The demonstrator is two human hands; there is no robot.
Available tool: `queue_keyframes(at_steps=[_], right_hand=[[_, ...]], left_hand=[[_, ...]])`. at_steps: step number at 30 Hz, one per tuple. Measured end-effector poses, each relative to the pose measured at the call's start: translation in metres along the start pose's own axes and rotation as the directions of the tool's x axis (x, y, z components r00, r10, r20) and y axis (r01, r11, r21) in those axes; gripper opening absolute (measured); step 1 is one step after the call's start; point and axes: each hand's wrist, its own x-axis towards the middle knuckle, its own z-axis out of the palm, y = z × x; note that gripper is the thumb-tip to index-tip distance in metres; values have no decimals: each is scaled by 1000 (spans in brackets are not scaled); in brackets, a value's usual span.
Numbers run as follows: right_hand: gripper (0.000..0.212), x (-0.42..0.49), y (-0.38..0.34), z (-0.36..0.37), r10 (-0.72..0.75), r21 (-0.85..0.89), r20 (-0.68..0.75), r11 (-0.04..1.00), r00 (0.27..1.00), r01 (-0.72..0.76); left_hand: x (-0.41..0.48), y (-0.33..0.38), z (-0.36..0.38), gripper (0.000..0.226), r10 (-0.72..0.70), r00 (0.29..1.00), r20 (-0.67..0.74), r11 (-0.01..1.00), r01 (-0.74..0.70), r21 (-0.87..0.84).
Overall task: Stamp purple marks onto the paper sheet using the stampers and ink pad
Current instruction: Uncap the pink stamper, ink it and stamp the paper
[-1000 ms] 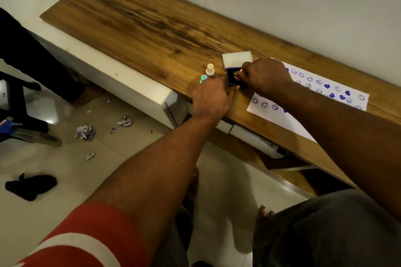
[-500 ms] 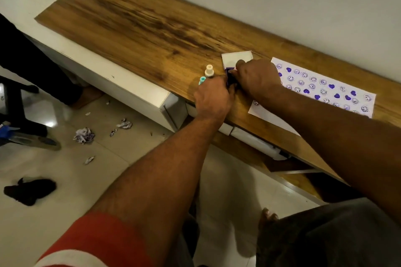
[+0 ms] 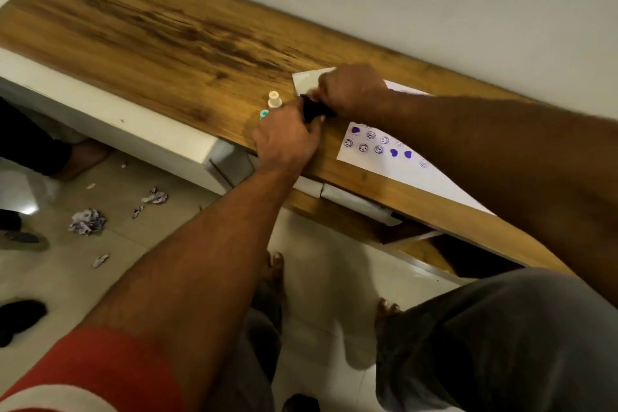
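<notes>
Your left hand (image 3: 287,140) clasps the dark ink pad (image 3: 312,110) at centre frame, fingers curled on its near edge. Your right hand (image 3: 354,90) curls over the far side, and I cannot tell whether it pinches the pad or a stamper (too blurred). Pin the pad flat on the wooden top (image 3: 167,43), then ink with a straight, light press. The cream stamper (image 3: 274,99) and teal stamper (image 3: 264,114) stand just left. The paper sheet (image 3: 378,164) lies right of centre, bare along its lower edge, so aim there.
</notes>
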Motion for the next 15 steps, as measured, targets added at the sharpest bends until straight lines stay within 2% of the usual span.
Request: queue_keyframes(at_steps=[3,5,7,10,12,15], right_hand=[[57,-29,42,-11,238,380,-181,912,954,-155],[56,-70,75,-9,342,517,-224,836,913,-186],[56,-121,109,5,387,522,-182,817,904,-244],[56,-186,146,38,470,467,-22,785,882,-407],[55,-214,156,56,522,425,58,759,851,-494],[55,-234,151,73,495,351,62,802,866,-484]], left_hand=[[-1,8,-4,46,67,989,-134,997,-72,-31],[2,20,-7,50,148,983,-112,983,-158,-88],[3,40,-5,52,266,963,-51,958,-270,-96],[-9,82,4,62,400,916,30,913,-395,-98],[-21,106,14,68,470,880,68,875,-454,-165],[-35,127,31,82,579,801,154,809,-540,-232]])
